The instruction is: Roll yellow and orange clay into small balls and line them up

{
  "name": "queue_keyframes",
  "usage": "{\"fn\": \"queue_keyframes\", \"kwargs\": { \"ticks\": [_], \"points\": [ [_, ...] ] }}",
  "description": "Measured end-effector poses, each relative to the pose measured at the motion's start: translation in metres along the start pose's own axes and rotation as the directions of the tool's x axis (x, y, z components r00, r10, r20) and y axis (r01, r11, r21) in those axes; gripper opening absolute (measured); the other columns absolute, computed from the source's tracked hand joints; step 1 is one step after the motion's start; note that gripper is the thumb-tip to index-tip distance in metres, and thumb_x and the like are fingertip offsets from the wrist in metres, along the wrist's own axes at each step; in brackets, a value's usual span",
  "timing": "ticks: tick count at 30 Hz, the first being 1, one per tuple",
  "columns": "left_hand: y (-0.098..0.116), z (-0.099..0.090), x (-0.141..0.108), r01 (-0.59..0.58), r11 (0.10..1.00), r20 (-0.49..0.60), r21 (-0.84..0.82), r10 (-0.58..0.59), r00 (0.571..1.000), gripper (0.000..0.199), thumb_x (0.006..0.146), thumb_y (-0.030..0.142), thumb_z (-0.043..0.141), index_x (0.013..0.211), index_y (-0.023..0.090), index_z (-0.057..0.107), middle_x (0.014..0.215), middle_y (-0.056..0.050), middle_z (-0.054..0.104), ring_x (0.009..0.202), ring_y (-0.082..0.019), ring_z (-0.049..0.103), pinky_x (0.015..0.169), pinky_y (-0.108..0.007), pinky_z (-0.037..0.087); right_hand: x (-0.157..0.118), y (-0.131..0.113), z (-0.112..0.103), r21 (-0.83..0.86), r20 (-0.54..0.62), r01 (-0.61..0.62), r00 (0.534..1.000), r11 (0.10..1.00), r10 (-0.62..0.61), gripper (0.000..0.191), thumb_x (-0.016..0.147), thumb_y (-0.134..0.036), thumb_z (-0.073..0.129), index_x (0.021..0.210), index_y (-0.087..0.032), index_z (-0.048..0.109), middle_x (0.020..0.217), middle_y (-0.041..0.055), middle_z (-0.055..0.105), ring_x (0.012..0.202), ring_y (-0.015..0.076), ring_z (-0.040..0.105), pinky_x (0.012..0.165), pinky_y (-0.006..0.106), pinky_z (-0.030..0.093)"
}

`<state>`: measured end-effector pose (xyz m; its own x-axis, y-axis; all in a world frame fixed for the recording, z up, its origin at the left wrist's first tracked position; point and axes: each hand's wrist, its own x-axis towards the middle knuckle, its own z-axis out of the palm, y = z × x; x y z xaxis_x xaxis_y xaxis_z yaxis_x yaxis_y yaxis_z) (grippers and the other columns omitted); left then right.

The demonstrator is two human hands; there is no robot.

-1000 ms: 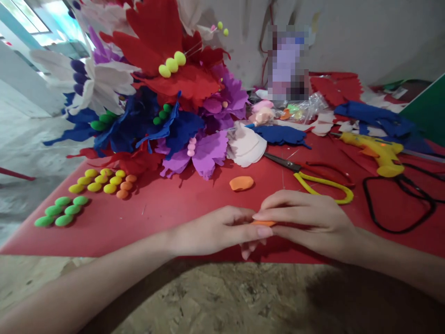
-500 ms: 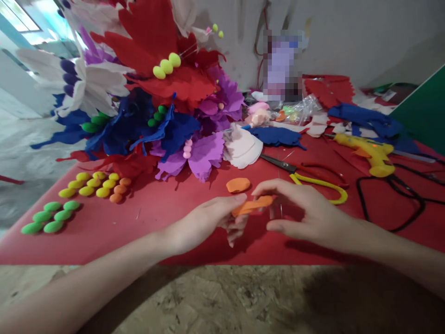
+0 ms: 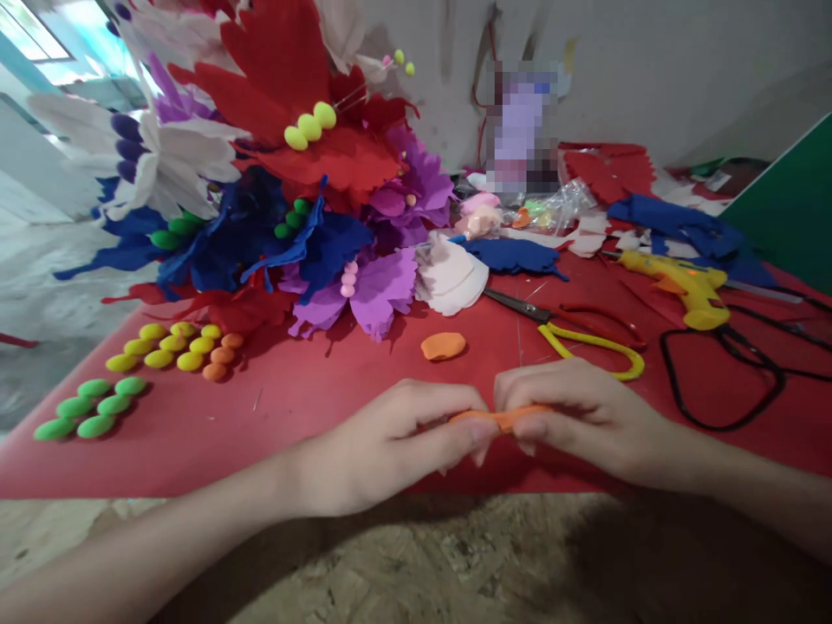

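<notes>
A narrow orange piece (image 3: pixel 504 420) is stretched between my two hands near the table's front edge. My left hand (image 3: pixel 416 433) pinches its left end between thumb and fingers. On the other end, the thumb and fingers of my right hand (image 3: pixel 572 416) are closed. Just behind my hands, a second orange piece (image 3: pixel 444 346) lies flat on the red table (image 3: pixel 312 433). Scissors with red and yellow handles (image 3: pixel 624 364) lie open behind my right hand.
Large fabric butterflies in red (image 3: pixel 279 95), blue, purple and white fill the back left. Rows of yellow ovals (image 3: pixel 159 358), orange ovals (image 3: pixel 215 372) and green ovals (image 3: pixel 96 425) sit at left. At right is a yellow glue gun (image 3: pixel 698 290) with a black cord (image 3: pixel 669 381).
My right hand has closed on the orange piece, which only my left hand held before. Both hands have moved down and closer together, and the piece is lower.
</notes>
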<state>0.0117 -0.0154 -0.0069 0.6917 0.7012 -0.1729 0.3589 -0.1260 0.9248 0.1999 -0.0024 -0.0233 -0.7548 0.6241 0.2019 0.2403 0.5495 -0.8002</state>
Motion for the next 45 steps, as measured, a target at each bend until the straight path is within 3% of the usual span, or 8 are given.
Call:
{"fn": "queue_keyframes", "kwargs": {
  "ticks": [6, 11, 14, 18, 21, 27, 37, 45],
  "points": [
    [-0.007, 0.0, 0.001, -0.066, 0.974, -0.101, 0.217, 0.089, 0.991, 0.021, 0.089, 0.021, 0.028, 0.085, 0.017, 0.049, 0.073, 0.002, 0.054, 0.069, -0.009, 0.052, 0.067, -0.02, 0.042, 0.001, 0.003, 0.006, 0.301, 0.048, -0.349, 0.935, 0.887, 0.352, 0.037, 0.086, -0.043, 0.037, 0.061, -0.018, 0.045, 0.054, -0.0034, 0.043, 0.048, 0.0077, 0.042, 0.046, 0.019, 0.035],
    [-0.014, 0.008, 0.001, -0.125, 0.793, -0.09, 0.596, 0.222, 0.971, 0.028, 0.09, 0.028, 0.031, 0.072, 0.016, 0.049, 0.063, 0.001, 0.054, 0.054, -0.01, 0.047, 0.051, -0.021, 0.037, 0.003, 0.005, 0.016, 0.348, 0.088, -0.372, 0.927, 0.861, 0.365, 0.034, 0.084, -0.04, 0.041, 0.059, -0.018, 0.043, 0.053, -0.0029, 0.044, 0.05, 0.008, 0.042, 0.049, 0.02, 0.036],
    [-0.009, 0.01, -0.005, -0.289, 0.702, -0.045, 0.651, 0.416, 0.908, 0.035, 0.09, 0.019, 0.026, 0.06, 0.018, 0.045, 0.053, 0.002, 0.047, 0.047, -0.009, 0.04, 0.048, -0.021, 0.035, 0.006, 0.011, 0.009, 0.543, -0.12, -0.294, 0.9, 0.787, 0.419, 0.035, 0.082, -0.04, 0.045, 0.055, -0.019, 0.042, 0.049, -0.004, 0.04, 0.044, 0.0076, 0.038, 0.042, 0.019, 0.034],
    [-0.008, 0.007, -0.013, -0.287, 0.684, -0.103, 0.671, 0.468, 0.877, 0.029, 0.088, 0.015, 0.028, 0.069, 0.017, 0.049, 0.058, 0.001, 0.054, 0.049, -0.008, 0.046, 0.047, -0.018, 0.04, 0.011, 0.021, -0.001, 0.738, -0.376, -0.121, 0.743, 0.664, 0.553, 0.035, 0.078, -0.038, 0.05, 0.052, -0.019, 0.037, 0.049, -0.0052, 0.036, 0.042, 0.0066, 0.036, 0.039, 0.018, 0.034],
    [-0.023, 0.004, -0.014, -0.132, 0.613, -0.159, 0.779, 0.397, 0.904, 0.034, 0.084, 0.004, 0.025, 0.111, 0.009, 0.044, 0.097, -0.009, 0.063, 0.082, -0.01, 0.06, 0.068, -0.018, 0.049, 0.012, 0.022, 0.003, 0.746, -0.294, -0.194, 0.762, 0.637, 0.577, 0.032, 0.078, -0.039, 0.051, 0.055, -0.017, 0.045, 0.053, -0.004, 0.042, 0.044, 0.0064, 0.04, 0.04, 0.018, 0.036],
    [-0.055, 0.002, -0.009, -0.13, 0.367, 0.042, 0.921, 0.239, 0.97, 0.05, 0.083, -0.001, 0.018, 0.131, 0.004, 0.027, 0.136, -0.017, 0.037, 0.129, -0.022, 0.029, 0.1, -0.038, 0.036, 0.008, 0.026, 0.011, 0.774, -0.246, -0.226, 0.753, 0.591, 0.61, 0.027, 0.078, -0.038, 0.052, 0.065, -0.016, 0.053, 0.054, -0.0042, 0.047, 0.044, 0.0055, 0.043, 0.042, 0.017, 0.036],
    [-0.047, 0.002, -0.013, -0.183, 0.517, 0.121, 0.836, 0.151, 0.981, 0.085, 0.078, 0.064, 0.032, 0.137, 0.006, 0.011, 0.143, -0.02, 0.019, 0.133, -0.028, 0.014, 0.106, -0.05, 0.016, 0.01, 0.023, 0.01, 0.842, 0.011, -0.322, 0.812, 0.432, 0.584, 0.024, 0.077, -0.037, 0.043, 0.082, -0.015, 0.052, 0.056, -0.0036, 0.047, 0.042, 0.0076, 0.041, 0.042, 0.022, 0.034],
    [-0.034, 0.002, -0.012, -0.192, 0.5, -0.096, 0.845, 0.494, 0.864, 0.022, 0.088, 0.031, 0.04, 0.088, 0.012, 0.051, 0.083, -0.006, 0.06, 0.081, -0.018, 0.052, 0.082, -0.034, 0.041, 0.003, 0.015, 0.015, 0.738, 0.42, -0.576, 0.8, 0.352, 0.428, 0.088, 0.057, -0.014, 0.045, 0.135, -0.012, 0.005, 0.064, -0.0033, 0.055, 0.047, 0.0059, 0.039, 0.047, 0.021, 0.026]
  ]
}}
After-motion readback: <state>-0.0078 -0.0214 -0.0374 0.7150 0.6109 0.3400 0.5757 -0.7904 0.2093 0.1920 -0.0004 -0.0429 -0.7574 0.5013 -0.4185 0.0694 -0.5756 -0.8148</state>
